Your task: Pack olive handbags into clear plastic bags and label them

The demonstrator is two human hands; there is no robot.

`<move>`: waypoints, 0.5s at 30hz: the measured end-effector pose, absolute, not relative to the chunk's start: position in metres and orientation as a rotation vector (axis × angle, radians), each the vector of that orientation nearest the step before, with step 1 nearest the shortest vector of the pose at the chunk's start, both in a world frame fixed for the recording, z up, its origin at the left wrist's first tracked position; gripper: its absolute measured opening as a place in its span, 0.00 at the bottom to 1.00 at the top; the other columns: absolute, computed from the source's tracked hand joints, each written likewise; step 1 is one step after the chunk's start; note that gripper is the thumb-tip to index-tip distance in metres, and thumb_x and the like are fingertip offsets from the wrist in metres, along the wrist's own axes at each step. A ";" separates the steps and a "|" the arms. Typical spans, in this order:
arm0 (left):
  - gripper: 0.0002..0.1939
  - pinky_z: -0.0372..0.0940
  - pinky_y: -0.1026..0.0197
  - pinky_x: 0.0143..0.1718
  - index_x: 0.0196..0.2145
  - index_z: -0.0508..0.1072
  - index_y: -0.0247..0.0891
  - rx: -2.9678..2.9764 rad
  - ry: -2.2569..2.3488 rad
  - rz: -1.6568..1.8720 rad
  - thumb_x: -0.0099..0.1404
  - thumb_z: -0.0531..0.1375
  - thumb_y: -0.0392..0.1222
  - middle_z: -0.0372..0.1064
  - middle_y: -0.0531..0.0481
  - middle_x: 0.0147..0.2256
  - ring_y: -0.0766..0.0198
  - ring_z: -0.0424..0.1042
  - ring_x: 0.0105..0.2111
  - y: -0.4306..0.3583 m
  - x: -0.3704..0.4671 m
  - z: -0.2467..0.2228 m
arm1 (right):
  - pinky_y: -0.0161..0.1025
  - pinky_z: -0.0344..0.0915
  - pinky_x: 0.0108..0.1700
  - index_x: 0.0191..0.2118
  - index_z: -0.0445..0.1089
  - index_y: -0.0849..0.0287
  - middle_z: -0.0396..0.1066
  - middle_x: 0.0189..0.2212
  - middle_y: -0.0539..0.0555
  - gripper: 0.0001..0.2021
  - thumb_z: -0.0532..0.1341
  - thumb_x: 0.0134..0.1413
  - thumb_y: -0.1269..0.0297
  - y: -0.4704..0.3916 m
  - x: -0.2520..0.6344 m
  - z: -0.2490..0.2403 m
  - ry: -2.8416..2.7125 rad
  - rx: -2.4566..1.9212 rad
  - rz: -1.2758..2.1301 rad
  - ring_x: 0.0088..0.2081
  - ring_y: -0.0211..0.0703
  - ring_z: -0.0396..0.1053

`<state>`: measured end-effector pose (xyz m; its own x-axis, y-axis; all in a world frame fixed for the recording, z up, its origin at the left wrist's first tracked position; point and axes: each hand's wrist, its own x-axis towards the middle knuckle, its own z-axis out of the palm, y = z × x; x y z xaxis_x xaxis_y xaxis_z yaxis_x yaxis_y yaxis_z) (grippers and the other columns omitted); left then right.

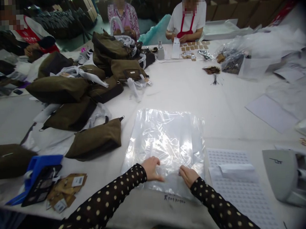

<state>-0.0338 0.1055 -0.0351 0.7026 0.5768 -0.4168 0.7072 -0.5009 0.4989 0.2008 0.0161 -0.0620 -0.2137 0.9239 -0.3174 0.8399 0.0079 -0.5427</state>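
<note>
Your dotted left sleeve (103,199) led to your left hand (150,168), fingers spread on clear plastic sheeting (166,134) beneath both hands; your right hand (189,175) curled there, grip unclear. Seemingly you were parting it; continuing called for a sure pinch.

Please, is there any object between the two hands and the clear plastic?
Nothing visible does: the left hand and right hand are directly on the clear plastic. An olive bag lies left of it, printed paper right.
</note>
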 end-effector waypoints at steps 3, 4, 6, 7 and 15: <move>0.27 0.63 0.49 0.41 0.46 0.65 0.39 2.473 0.985 -0.098 0.48 0.64 0.45 0.65 0.44 0.41 0.52 0.66 0.39 0.077 -0.039 -0.025 | 0.36 0.61 0.29 0.33 0.63 0.59 0.68 0.23 0.51 0.11 0.49 0.57 0.59 0.020 0.207 -0.050 -2.133 -1.914 0.958 0.26 0.41 0.67; 0.24 0.64 0.49 0.41 0.47 0.65 0.38 2.534 0.996 -0.051 0.51 0.62 0.41 0.65 0.43 0.41 0.52 0.66 0.40 0.069 -0.045 -0.021 | 0.36 0.61 0.29 0.35 0.64 0.59 0.69 0.25 0.52 0.10 0.52 0.54 0.59 0.018 0.209 -0.046 -2.149 -1.902 0.939 0.27 0.42 0.68; 0.17 0.63 0.49 0.45 0.46 0.66 0.36 2.592 1.062 0.049 0.57 0.56 0.34 0.65 0.40 0.43 0.52 0.65 0.44 0.058 -0.062 -0.012 | 0.37 0.63 0.33 0.41 0.64 0.59 0.71 0.30 0.53 0.11 0.54 0.53 0.61 0.009 0.217 -0.039 -2.187 -1.860 0.908 0.31 0.43 0.69; 0.15 0.62 0.50 0.47 0.45 0.67 0.36 2.608 1.109 0.116 0.59 0.53 0.32 0.65 0.40 0.44 0.53 0.64 0.46 0.055 -0.073 -0.007 | 0.38 0.64 0.36 0.42 0.65 0.58 0.72 0.34 0.55 0.11 0.53 0.54 0.64 0.003 0.223 -0.036 -2.215 -1.823 0.879 0.35 0.44 0.70; 0.15 0.65 0.54 0.43 0.36 0.73 0.41 2.653 1.189 0.253 0.65 0.48 0.32 0.71 0.48 0.30 0.61 0.68 0.36 0.055 -0.137 0.001 | 0.38 0.61 0.34 0.27 0.69 0.60 0.69 0.25 0.55 0.14 0.49 0.55 0.77 -0.030 0.247 -0.032 -2.581 -1.540 0.231 0.28 0.42 0.66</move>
